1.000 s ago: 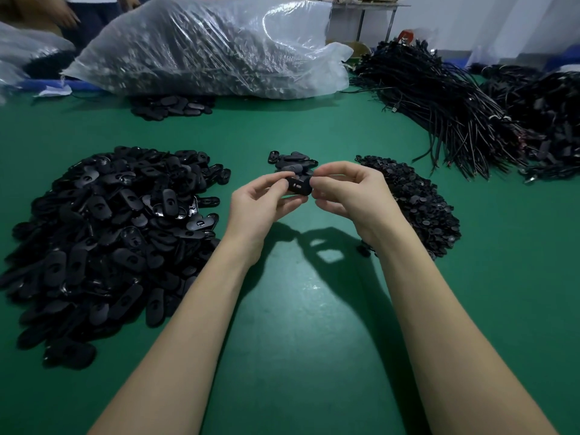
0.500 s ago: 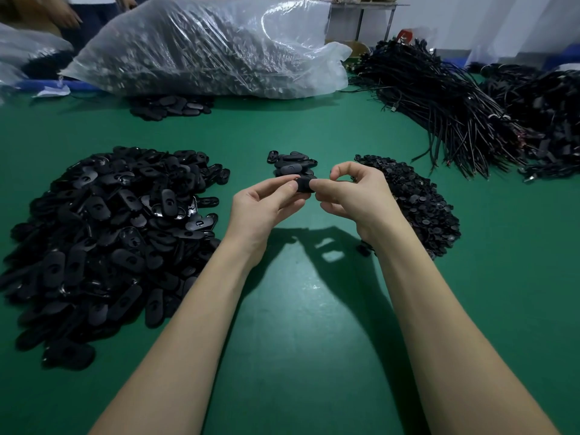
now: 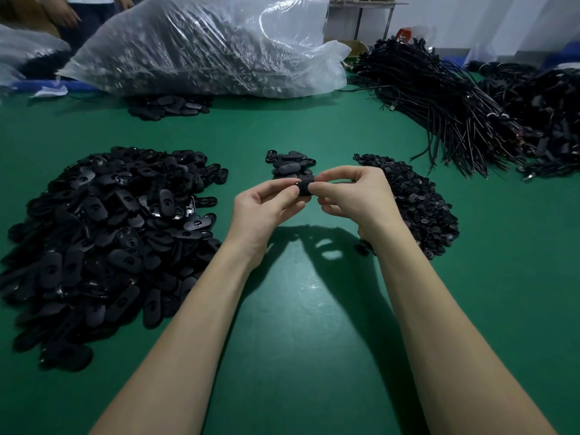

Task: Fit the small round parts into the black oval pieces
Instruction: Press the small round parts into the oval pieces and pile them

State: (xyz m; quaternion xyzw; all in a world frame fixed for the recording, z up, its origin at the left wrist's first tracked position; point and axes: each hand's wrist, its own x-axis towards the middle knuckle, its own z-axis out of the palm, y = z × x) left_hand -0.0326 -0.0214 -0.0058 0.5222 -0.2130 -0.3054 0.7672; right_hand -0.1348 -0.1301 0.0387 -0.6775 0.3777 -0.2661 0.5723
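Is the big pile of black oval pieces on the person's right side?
No, the big pile of oval pieces lies left of both hands.

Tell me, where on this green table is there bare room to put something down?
Bare green table lies near the person, around the forearms, between the oval pieces heap and the round parts pile. The far right is crowded with the cable bundle.
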